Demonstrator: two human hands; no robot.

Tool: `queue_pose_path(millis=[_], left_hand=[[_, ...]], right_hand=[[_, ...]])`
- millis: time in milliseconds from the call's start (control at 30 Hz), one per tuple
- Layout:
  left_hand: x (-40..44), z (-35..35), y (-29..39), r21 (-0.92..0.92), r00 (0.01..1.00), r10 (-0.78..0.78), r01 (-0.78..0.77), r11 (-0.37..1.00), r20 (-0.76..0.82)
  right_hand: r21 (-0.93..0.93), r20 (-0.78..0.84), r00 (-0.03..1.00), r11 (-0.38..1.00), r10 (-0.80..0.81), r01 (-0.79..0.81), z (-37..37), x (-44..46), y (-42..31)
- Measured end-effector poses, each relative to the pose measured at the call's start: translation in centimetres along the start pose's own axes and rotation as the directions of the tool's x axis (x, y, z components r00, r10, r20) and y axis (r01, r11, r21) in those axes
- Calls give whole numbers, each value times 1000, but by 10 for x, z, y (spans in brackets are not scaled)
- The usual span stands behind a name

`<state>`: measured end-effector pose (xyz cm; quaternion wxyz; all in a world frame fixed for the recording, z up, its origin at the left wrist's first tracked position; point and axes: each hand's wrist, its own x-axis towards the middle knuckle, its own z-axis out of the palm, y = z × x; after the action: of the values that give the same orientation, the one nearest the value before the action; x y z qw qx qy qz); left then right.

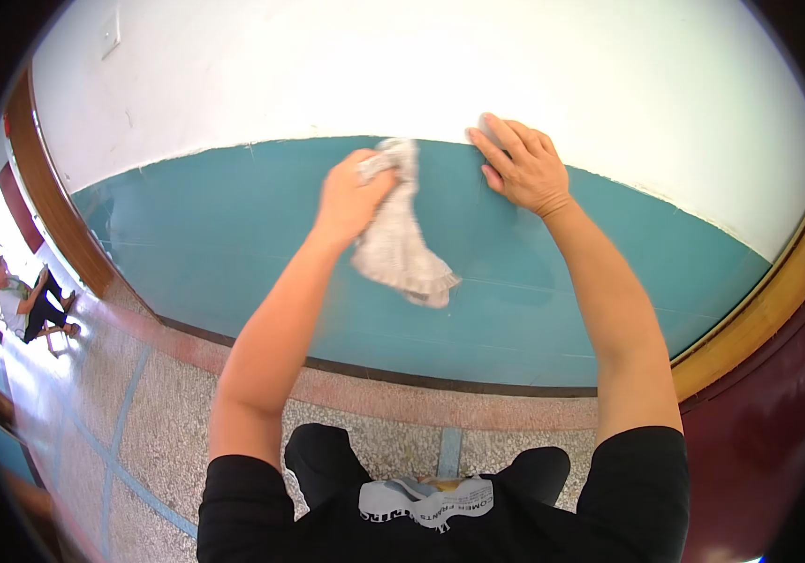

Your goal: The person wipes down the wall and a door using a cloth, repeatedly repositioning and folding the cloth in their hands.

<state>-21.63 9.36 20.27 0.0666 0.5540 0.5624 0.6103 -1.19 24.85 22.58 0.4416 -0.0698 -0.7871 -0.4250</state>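
Observation:
A pale, crumpled cloth [401, 246] hangs from my left hand [351, 199], whose fingers are wrapped round its upper part. Behind it is the teal lower section [234, 235] of the wall, and the top of the cloth reaches the edge of the white upper section [262, 75]. My right hand [523, 167] is to the right of the cloth, at the line between white and teal, with its fingers apart and fingertips at the wall. It holds nothing that I can see. The left hand and cloth are slightly blurred.
Wooden frames [60, 197] border the wall at both sides, with a dark red surface [759, 422] at the right. A speckled floor [177, 422] with blue strips lies below. At the far left a person [22, 298] sits on a stool.

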Motion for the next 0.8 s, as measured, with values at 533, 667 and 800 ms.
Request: queue_pose_path(millis=[533, 667, 800], left_hand=[[87, -38, -2, 476, 712, 353, -30, 879, -607], [74, 26, 28, 595, 781, 530, -264, 759, -329], [93, -29, 18, 550, 771, 511, -256, 795, -380]], right_hand=[[27, -10, 1000, 999, 23, -23, -4, 3, -3], [14, -14, 1000, 1000, 11, -11, -6, 5, 0], [27, -10, 1000, 1000, -4, 4, -3, 3, 0]])
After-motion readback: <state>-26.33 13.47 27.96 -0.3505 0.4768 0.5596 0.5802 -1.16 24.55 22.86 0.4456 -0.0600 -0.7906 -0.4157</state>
